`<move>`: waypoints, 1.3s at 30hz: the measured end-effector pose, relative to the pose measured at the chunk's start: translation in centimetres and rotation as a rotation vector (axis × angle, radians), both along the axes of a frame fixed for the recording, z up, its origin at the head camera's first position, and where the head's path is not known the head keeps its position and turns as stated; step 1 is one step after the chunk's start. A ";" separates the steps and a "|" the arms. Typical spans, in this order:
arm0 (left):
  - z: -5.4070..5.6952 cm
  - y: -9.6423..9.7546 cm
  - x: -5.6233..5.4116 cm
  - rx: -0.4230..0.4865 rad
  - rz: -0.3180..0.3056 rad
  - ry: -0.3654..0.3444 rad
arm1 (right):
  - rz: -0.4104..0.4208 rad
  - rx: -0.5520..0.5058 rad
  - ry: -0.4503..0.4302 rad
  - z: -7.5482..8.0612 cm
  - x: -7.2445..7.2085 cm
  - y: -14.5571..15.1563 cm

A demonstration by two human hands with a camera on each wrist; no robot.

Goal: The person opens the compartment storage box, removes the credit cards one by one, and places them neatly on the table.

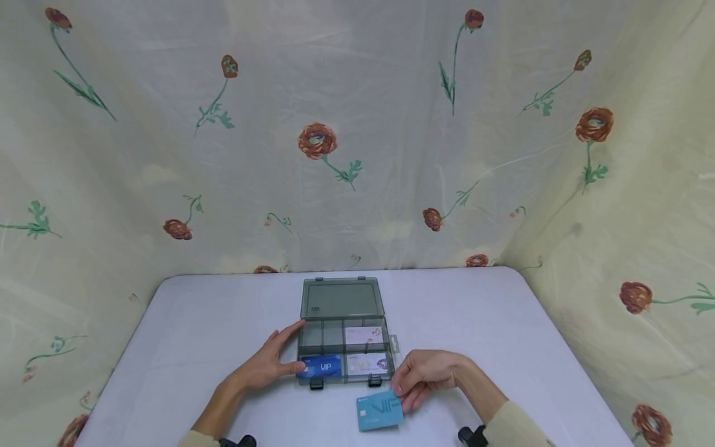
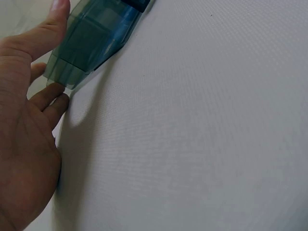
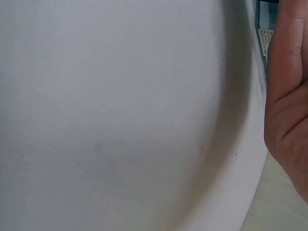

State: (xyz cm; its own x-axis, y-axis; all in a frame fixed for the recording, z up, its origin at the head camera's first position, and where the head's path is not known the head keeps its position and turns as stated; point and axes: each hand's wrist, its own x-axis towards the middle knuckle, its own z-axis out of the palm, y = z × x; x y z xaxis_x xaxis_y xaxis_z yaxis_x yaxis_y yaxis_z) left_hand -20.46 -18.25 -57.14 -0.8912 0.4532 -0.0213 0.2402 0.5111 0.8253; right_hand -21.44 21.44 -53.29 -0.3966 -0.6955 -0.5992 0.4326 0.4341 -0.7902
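A translucent grey-green compartment box lies on the table with its lid folded back. In its front compartments are a blue VIP card and a white VIP card; a pale pink card is in the right rear part. My left hand rests at the box's left side, fingers spread, its thumb over the blue card's left end. My right hand pinches a teal VIP card by its right upper corner, in front of the box. The right wrist view leaves that card out.
The table has a white cover. Two black latches, a left latch and a right latch, stick out from the box's front edge. Floral curtains hang behind and at both sides of the table.
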 end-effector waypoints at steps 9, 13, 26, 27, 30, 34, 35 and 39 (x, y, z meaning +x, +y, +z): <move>0.0 0.0 0.0 -0.003 0.000 -0.012 | -0.029 0.033 -0.015 -0.8 0.4 -0.3; 0.1 0.0 0.0 0.002 0.002 -0.024 | -0.046 0.038 -0.015 -0.9 0.5 -0.4; 0.0 0.0 -0.1 0.001 0.004 -0.013 | -0.132 0.054 0.001 -0.8 0.9 -0.5; 0.0 0.0 -0.1 0.001 0.003 -0.010 | -0.134 0.056 0.003 -0.8 1.0 -0.6; 0.0 0.0 -0.1 -0.001 0.000 -0.005 | -0.135 0.066 0.002 -0.8 1.0 -0.7; 0.0 0.0 -0.1 -0.008 0.007 -0.008 | -0.131 0.072 0.000 -0.9 1.0 -0.7; 0.0 0.0 -0.1 -0.008 0.010 -0.012 | -0.128 0.073 -0.001 -0.9 1.0 -0.7; 0.0 0.0 0.0 -0.003 0.015 -0.034 | -0.121 0.074 -0.002 -1.0 1.0 -0.7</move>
